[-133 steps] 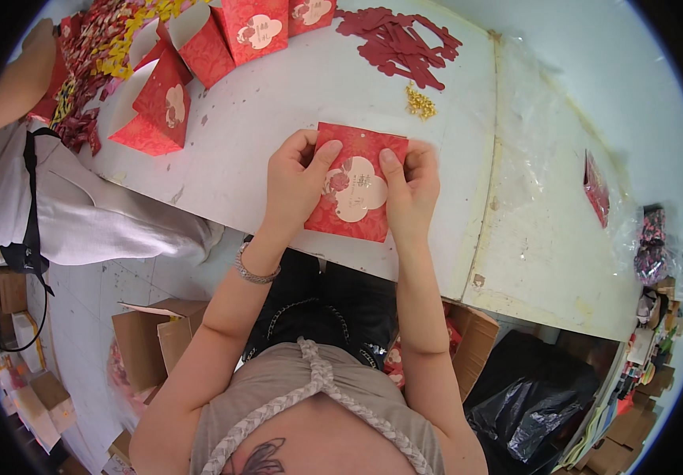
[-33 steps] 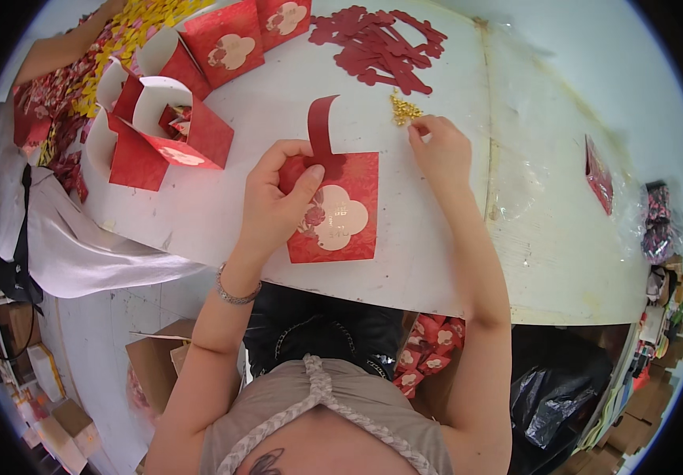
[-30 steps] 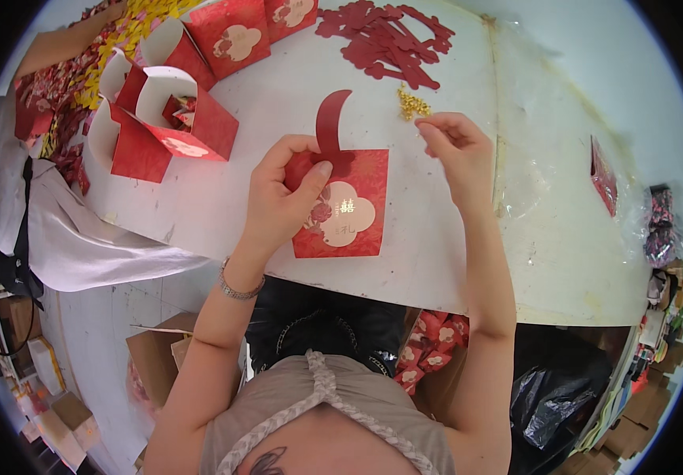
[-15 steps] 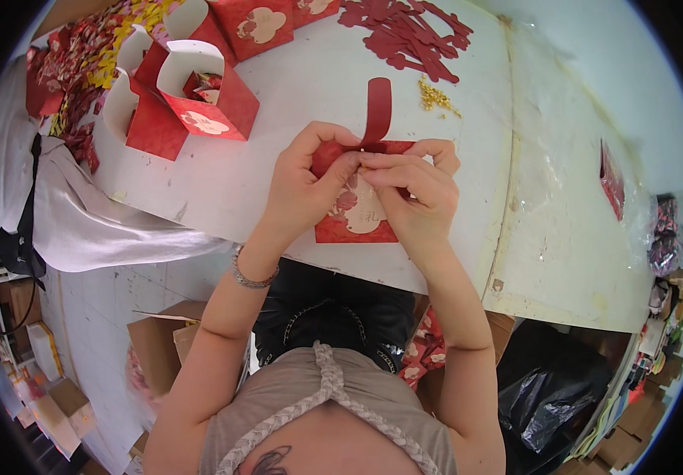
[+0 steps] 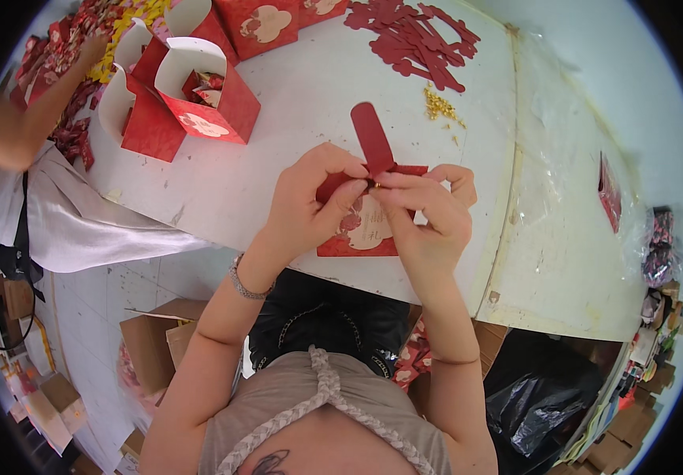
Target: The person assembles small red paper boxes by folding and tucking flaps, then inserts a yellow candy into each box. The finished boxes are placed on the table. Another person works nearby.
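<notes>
Your left hand [image 5: 310,207] and right hand [image 5: 428,212] meet fingertip to fingertip, both pinching the top edge of the flat red box [image 5: 365,228] where its red strap [image 5: 373,136] rises, on the white table [image 5: 294,119] near you; 2 open red boxes [image 5: 199,103] stand far left

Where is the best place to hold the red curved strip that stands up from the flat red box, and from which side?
Probably at its lower end, where the red strip meets the flat red box. The upper end stands free and bends away, so it would likely flex. Come from both sides, as the left hand and right hand do now, pinching at the base.
</notes>
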A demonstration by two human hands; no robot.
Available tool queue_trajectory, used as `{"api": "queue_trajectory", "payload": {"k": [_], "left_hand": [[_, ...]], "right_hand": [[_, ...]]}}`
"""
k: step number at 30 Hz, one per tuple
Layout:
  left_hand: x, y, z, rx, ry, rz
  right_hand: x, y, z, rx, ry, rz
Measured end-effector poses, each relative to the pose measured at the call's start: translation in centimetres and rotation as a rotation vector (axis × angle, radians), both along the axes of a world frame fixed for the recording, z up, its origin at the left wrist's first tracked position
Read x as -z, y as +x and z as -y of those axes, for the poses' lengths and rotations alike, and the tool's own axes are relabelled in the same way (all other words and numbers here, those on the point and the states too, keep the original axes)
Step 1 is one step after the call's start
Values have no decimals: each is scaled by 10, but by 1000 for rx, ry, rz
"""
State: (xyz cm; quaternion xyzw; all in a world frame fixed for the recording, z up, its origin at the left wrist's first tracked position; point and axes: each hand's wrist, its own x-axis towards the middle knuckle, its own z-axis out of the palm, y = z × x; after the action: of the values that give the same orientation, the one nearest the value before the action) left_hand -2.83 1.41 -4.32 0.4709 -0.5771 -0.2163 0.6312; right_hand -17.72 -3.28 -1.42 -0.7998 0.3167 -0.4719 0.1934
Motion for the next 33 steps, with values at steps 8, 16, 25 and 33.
{"api": "queue_trajectory", "payload": {"k": [8, 16, 25, 33], "left_hand": [[10, 1, 1, -25, -213, 231], [16, 0, -3, 29, -237, 270], [8, 0, -3, 24, -45, 146], [15, -3, 2, -5, -229, 207]], "right_hand": [[-2, -14, -12, -26, 54, -41], [4, -20, -14, -71, 140, 13], [-5, -17, -3, -110, 43, -62], [2, -20, -3, -100, -215, -80]]}}
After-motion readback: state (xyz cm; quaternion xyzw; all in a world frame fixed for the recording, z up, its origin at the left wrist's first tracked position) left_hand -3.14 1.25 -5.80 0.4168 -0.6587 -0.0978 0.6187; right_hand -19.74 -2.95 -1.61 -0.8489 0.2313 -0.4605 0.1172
